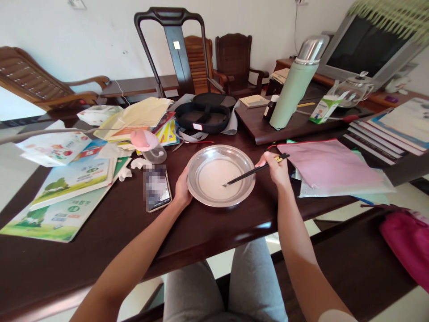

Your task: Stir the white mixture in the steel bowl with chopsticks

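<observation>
A shallow steel bowl (243,190) sits on the dark wooden table (208,228) in front of me, with white liquid or batter in it. My left hand (182,188) rests against the bowl's left rim, its fingers curled round the edge. My right hand (276,167) is closed on a pair of dark chopsticks (251,172), whose tips dip into the white contents near the bowl's middle.
A phone (157,188) lies just left of the bowl. Books and papers (73,179) cover the left side; a black tray (203,117) lies behind. A green thermos (295,85), a pink folder (330,163) and stacked books (389,129) stand right. Chairs line the back wall.
</observation>
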Tool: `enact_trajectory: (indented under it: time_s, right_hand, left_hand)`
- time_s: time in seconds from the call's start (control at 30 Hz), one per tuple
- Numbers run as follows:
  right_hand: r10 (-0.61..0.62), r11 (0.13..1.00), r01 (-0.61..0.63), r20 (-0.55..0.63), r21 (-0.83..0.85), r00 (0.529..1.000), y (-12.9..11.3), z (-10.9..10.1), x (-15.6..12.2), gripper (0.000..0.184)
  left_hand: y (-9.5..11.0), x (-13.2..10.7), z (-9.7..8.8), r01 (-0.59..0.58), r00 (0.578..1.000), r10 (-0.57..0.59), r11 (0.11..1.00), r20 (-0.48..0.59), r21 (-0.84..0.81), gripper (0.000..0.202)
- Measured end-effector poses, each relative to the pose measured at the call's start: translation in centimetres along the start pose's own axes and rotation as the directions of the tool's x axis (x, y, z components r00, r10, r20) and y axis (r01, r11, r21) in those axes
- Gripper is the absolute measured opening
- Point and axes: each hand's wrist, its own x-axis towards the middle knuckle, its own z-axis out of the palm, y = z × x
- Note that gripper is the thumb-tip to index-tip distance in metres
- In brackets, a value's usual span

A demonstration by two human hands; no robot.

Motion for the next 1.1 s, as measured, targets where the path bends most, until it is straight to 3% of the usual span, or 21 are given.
enact_trajectory:
  time_s: [0.07, 0.13, 0.33, 0.4, 0.5, 0.57, 0.77, 0.83, 1.0, 1.1]
  right_hand:
    - [0.002, 1.000, -0.002, 0.127, 0.002, 0.992, -0.23, 0.38, -0.10, 0.061]
    - [-0.004, 1.000, 0.005, 0.176, -0.004, 0.984, -0.35, 0.67, -0.10, 0.059]
    - [-0.002, 1.000, 0.002, -0.077, 0.002, 0.997, 0.23, -0.14, 0.20, 0.064]
    - [0.006, 1.000, -0.005, -0.047, 0.016, 0.999, 0.24, -0.20, 0.12, 0.066]
    - [0.011, 1.000, -0.012, 0.136, 0.009, 0.991, -0.01, 0.27, -0.09, 0.063]
    - [-0.002, 1.000, 0.003, 0.194, -0.004, 0.981, -0.11, 0.55, -0.10, 0.060]
    - [-0.020, 1.000, 0.019, -0.065, -0.018, 0.998, 0.28, -0.04, 0.22, 0.063]
    - [-0.014, 1.000, 0.015, -0.045, 0.007, 0.999, 0.23, -0.08, 0.13, 0.065]
    - [-0.019, 1.000, 0.019, 0.186, 0.000, 0.982, -0.12, 0.55, -0.14, 0.059]
    - [-0.022, 0.999, 0.024, 0.079, -0.026, 0.997, 0.09, 0.37, 0.03, 0.058]
  left_hand:
    - [0.01, -0.04, 0.04, 0.008, 1.000, -0.008, 1.000, -0.001, -0.005, 0.032]
    - [0.02, -0.08, 0.11, 0.010, 1.000, -0.010, 1.000, 0.006, -0.014, 0.032]
    - [0.02, -0.08, 0.13, -0.012, 1.000, 0.012, 1.000, 0.012, -0.015, 0.037]
    - [-0.02, -0.03, 0.07, -0.002, 1.000, 0.002, 1.000, -0.004, -0.018, 0.040]
    - [-0.08, 0.02, 0.03, 0.013, 1.000, -0.014, 1.000, -0.024, -0.027, 0.041]
    - [-0.08, 0.01, 0.08, 0.012, 0.999, -0.013, 0.999, -0.031, -0.032, 0.039]
    - [0.06, -0.09, 0.18, 0.002, 1.000, -0.002, 1.000, -0.007, -0.027, 0.035]
    - [0.07, -0.06, 0.13, 0.000, 1.000, 0.000, 1.000, 0.000, -0.020, 0.034]
    - [-0.02, 0.04, 0.09, -0.006, 1.000, 0.006, 1.000, 0.011, -0.022, 0.035]
    - [-0.04, 0.02, 0.12, 0.001, 1.000, -0.001, 0.999, -0.001, -0.035, 0.033]
